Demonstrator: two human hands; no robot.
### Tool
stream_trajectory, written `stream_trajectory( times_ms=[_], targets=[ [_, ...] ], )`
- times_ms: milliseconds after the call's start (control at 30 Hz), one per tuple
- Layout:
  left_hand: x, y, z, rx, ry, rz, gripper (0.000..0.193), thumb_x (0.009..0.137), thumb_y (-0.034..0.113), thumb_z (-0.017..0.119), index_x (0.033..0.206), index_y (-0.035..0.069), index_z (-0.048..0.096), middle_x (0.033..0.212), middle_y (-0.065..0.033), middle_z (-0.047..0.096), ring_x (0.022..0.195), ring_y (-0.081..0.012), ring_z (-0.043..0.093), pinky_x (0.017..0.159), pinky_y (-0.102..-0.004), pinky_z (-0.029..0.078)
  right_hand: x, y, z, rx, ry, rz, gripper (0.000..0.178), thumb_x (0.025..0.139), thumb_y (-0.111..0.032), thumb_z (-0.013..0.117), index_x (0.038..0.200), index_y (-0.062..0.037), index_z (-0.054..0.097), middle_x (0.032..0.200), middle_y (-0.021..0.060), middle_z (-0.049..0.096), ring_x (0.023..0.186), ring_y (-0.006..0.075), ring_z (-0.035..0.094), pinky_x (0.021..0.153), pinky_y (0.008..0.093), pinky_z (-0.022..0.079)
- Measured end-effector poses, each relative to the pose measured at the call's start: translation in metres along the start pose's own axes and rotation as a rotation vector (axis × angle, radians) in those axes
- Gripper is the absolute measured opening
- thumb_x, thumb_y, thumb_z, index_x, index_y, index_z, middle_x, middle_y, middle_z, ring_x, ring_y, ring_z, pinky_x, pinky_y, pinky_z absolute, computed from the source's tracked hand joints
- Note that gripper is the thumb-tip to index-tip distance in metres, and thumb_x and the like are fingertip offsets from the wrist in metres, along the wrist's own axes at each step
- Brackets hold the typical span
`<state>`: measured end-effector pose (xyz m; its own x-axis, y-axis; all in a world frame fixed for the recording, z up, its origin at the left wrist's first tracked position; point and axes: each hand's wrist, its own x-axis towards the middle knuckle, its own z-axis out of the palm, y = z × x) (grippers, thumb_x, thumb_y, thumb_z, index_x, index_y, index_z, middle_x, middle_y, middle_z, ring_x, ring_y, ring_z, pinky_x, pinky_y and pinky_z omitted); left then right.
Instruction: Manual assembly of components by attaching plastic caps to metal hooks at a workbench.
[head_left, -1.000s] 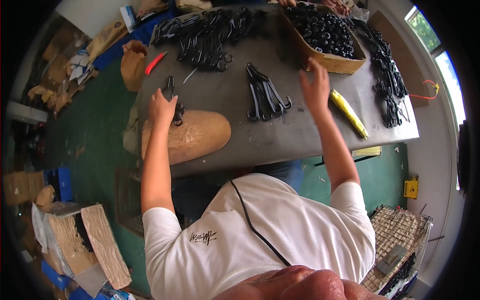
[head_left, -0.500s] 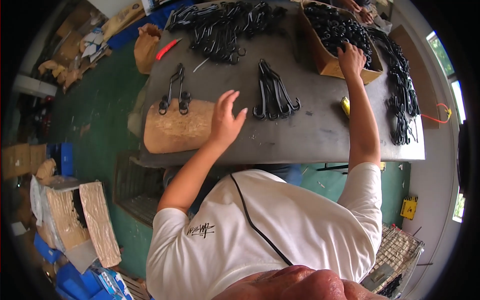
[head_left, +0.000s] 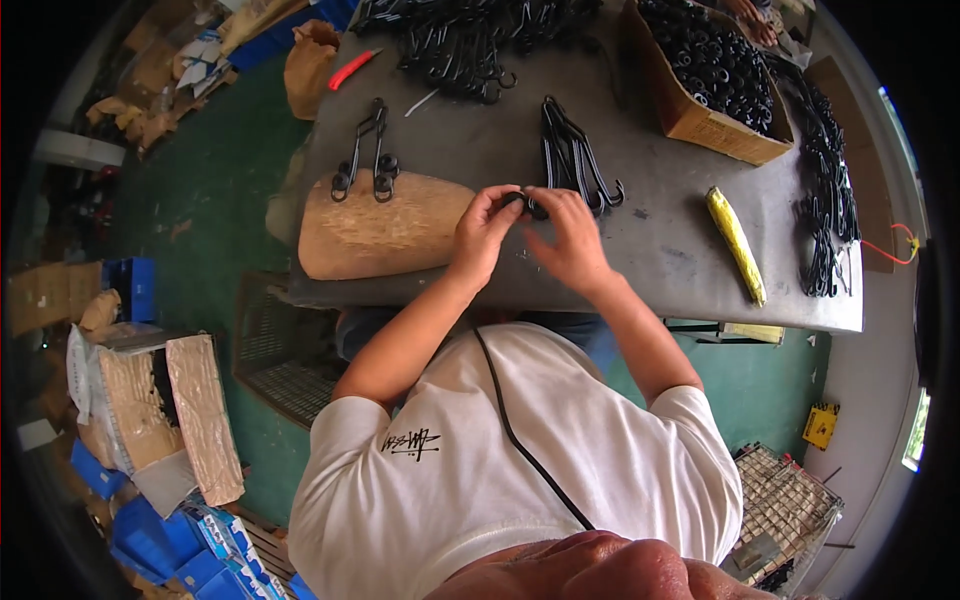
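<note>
Pinching small, round, black pieces in their fingertips right of the tan wooden board, left hand and right hand hold probably light, springy rubber, best gripped by rims.

Black rings, tan board

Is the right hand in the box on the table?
No, the right hand is beside the left hand at small black pieces, apart from the cardboard box.

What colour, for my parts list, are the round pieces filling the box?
Black; the pieces show best in the head view.
</note>
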<state>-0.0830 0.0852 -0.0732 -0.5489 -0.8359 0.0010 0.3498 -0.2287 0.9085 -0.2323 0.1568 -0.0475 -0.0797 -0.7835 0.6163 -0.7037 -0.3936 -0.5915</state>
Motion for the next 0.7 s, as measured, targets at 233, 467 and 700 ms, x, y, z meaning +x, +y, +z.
stream_trajectory(
  times_ms=[233, 467, 700],
  targets=[
    [-0.011, 0.016, -0.021, -0.103, 0.071, -0.075, 0.028, 0.099, 0.015, 0.062, 0.125, 0.006, 0.056, 0.104, -0.0029, 0.063, 0.091, -0.0129, 0.062, 0.086, -0.0276, 0.050, 0.021, 0.086, -0.036, -0.597, -0.010, 0.333, 0.020, 0.087, -0.021, 0.065, 0.103, -0.0093, 0.062, 0.099, 0.0097, 0.066, 0.096, 0.0306, 0.062, 0.080, 0.0430, 0.047],
    [-0.020, 0.012, -0.025, -0.057, 0.070, -0.087, 0.030, 0.097, 0.017, 0.065, 0.122, 0.007, 0.052, 0.100, -0.0031, 0.063, 0.087, -0.0127, 0.062, 0.080, -0.0270, 0.050, 0.027, 0.080, -0.028, -0.786, -0.166, 0.300, 0.014, 0.088, -0.020, 0.063, 0.093, -0.0080, 0.057, 0.091, 0.0092, 0.067, 0.092, 0.0287, 0.064, 0.078, 0.0431, 0.045],
    [-0.025, 0.010, -0.025, -0.066, 0.072, -0.057, 0.025, 0.097, 0.017, 0.065, 0.117, 0.006, 0.055, 0.098, -0.0025, 0.062, 0.089, -0.0130, 0.063, 0.082, -0.0271, 0.050, 0.042, 0.035, -0.032, -0.707, 0.152, -0.078, 0.012, 0.087, -0.013, 0.064, 0.097, -0.0081, 0.061, 0.083, 0.0077, 0.064, 0.082, 0.0269, 0.062, 0.074, 0.0404, 0.042]
  ],
)
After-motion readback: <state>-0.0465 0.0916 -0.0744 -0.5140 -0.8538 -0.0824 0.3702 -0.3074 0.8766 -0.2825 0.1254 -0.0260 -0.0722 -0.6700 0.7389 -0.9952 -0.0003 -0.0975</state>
